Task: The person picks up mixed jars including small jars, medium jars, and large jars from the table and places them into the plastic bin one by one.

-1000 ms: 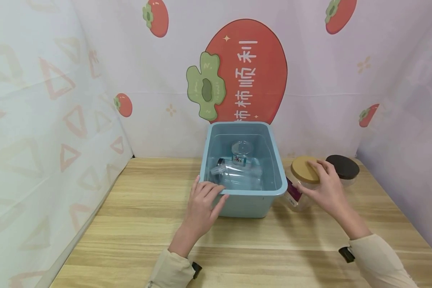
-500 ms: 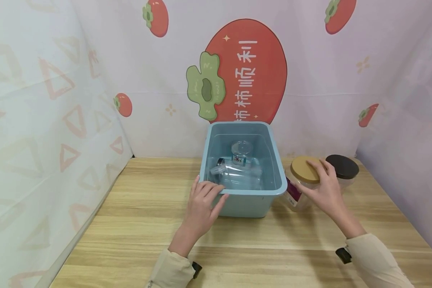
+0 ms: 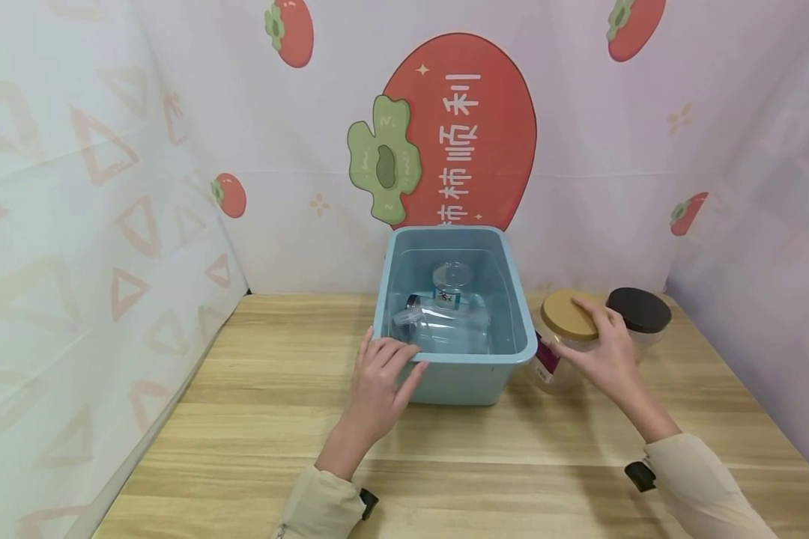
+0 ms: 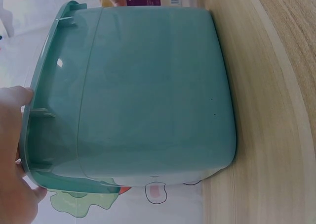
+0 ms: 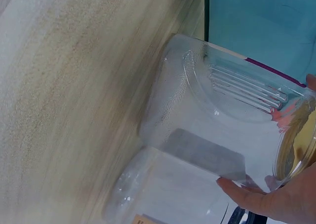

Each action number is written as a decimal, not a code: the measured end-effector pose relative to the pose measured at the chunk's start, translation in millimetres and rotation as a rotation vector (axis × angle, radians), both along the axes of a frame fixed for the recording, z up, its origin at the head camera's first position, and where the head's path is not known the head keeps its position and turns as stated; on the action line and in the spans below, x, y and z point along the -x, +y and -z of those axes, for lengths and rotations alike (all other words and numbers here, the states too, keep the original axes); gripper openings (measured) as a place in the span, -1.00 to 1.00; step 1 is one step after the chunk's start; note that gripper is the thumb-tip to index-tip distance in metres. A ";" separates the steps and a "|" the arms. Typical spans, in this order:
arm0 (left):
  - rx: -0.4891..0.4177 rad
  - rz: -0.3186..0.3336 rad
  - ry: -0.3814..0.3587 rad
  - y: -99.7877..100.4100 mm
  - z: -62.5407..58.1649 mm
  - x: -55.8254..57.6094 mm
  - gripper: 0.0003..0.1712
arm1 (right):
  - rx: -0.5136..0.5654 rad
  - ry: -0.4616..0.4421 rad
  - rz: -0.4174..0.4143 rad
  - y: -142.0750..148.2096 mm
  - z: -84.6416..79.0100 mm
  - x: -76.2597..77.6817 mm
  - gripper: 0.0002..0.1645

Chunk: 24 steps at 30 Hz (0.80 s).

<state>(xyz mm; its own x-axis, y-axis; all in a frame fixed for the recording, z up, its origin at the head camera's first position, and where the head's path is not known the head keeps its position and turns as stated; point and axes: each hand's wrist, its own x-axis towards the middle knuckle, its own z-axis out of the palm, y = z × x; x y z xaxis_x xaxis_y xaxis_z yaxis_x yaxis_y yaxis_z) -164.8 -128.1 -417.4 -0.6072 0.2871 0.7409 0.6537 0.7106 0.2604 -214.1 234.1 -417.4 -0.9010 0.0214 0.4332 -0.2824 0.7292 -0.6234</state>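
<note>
Tan lid (image 3: 566,313): caps the clear jar (image 5: 212,115), which stands on the worktop just beside the right-hand wall of the blue bin; a purple-and-white label (image 3: 547,359) shows on its side.
Right hand (image 3: 607,355): grips the clear jar at and just below the lid, thumb on the near side, fingers around the far and right side.
Black-lidded jar (image 3: 639,311): stands close beside the clear jar, farther to the right; whether the two touch cannot be told.
Blue bin (image 3: 458,385): upright, left of the clear jar, its rear near the backdrop.
Left hand (image 3: 377,385): grips the bin's near rim at the left corner, fingers curled over the edge.
Bin contents: a small clear container (image 3: 453,277) with a teal label toward the rear; in front, a larger transparent jar (image 3: 452,331) lying on its side.
Worktop (image 3: 256,434): pale wood grain, carrying the bin and both lidded jars.
Sleeves (image 3: 704,483): beige on both arms, each with a black fitting at the cuff.
Backdrop (image 3: 276,251): whitish cloth; a large red persimmon print (image 3: 492,142) with white characters rises behind the bin.
</note>
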 end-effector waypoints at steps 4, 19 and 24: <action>0.003 -0.001 -0.003 0.0 -0.4 -0.1 -0.77 | 0.006 0.019 0.014 0.1 -1.5 1.2 0.00; 0.004 -0.001 -0.002 -0.7 1.1 0.7 -0.78 | -0.003 0.088 -0.007 6.0 -14.6 3.9 -0.04; 0.003 0.001 0.003 -0.6 1.8 1.1 -0.78 | -0.030 0.069 -0.025 8.3 -21.5 4.5 -0.03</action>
<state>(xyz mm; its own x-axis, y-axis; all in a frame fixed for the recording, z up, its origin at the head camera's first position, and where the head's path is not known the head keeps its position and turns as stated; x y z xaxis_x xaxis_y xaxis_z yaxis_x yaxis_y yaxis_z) -165.9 -128.7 -419.2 -0.6050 0.2898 0.7416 0.6549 0.7109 0.2564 -218.7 242.4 -395.9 -0.8689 -0.0145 0.4948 -0.3422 0.7398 -0.5793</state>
